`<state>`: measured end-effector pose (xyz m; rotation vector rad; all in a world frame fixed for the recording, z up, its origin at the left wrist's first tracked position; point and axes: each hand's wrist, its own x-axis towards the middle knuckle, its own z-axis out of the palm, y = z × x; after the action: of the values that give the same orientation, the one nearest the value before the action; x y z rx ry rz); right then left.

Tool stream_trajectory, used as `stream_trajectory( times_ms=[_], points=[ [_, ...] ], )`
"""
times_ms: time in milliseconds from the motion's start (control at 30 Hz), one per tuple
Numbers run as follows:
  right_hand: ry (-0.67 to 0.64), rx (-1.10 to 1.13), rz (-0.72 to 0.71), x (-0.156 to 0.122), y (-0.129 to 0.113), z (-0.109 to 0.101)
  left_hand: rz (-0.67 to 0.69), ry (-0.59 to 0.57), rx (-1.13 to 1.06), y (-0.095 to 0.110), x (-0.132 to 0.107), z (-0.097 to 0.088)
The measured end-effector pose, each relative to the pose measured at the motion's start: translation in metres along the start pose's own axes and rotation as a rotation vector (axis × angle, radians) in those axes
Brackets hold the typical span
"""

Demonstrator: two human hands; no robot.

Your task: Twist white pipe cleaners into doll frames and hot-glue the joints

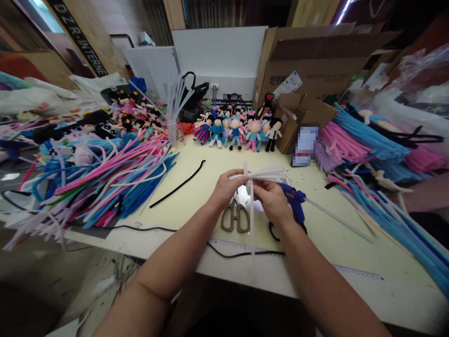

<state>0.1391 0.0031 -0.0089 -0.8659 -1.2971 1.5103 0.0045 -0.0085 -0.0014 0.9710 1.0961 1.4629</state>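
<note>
My left hand [226, 188] pinches one end of a bundle of white pipe cleaners [271, 172] above the middle of the table. On the other side my right hand [272, 200] has its fingers closed on the bundle, whose loose ends fan out to the right. One white pipe cleaner [251, 220] crosses the bundle between my hands and hangs down towards me. Scissors [228, 221] with grey-brown handles lie just under my hands. A blue glue gun [297, 201], partly hidden by my right hand and forearm, lies beside it with a clear glue stick [340, 221] sticking out.
A black pipe cleaner [178, 185] lies to the left, near a heap of coloured pipe cleaners [115, 178]. Finished small dolls [235, 133] stand at the back. Cardboard boxes [315, 70], a phone [306, 146] and more pipe cleaners [372, 135] occupy the right. A black cable [231, 256] runs along the front.
</note>
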Motion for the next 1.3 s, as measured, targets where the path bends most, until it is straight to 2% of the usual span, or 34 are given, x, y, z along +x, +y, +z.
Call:
stream_trajectory(
  times_ms=[267,533,800,1067,1300],
  points=[
    [0.083,-0.121,-0.095,0.003,0.003,-0.004,-0.013,-0.073,-0.029,0.000,-0.001,0.001],
    [0.170,-0.129,-0.063,0.003,0.007,-0.006,-0.010,-0.032,0.037,-0.004,-0.003,0.002],
    [0.199,-0.032,-0.058,0.005,0.009,-0.005,-0.014,-0.021,0.081,-0.002,-0.006,0.006],
    [0.203,0.095,-0.033,0.004,0.003,0.001,0.100,-0.041,0.256,0.004,-0.008,0.006],
    [0.185,0.185,-0.077,0.001,-0.009,0.004,0.163,-0.027,0.396,0.001,-0.010,0.006]
  ],
)
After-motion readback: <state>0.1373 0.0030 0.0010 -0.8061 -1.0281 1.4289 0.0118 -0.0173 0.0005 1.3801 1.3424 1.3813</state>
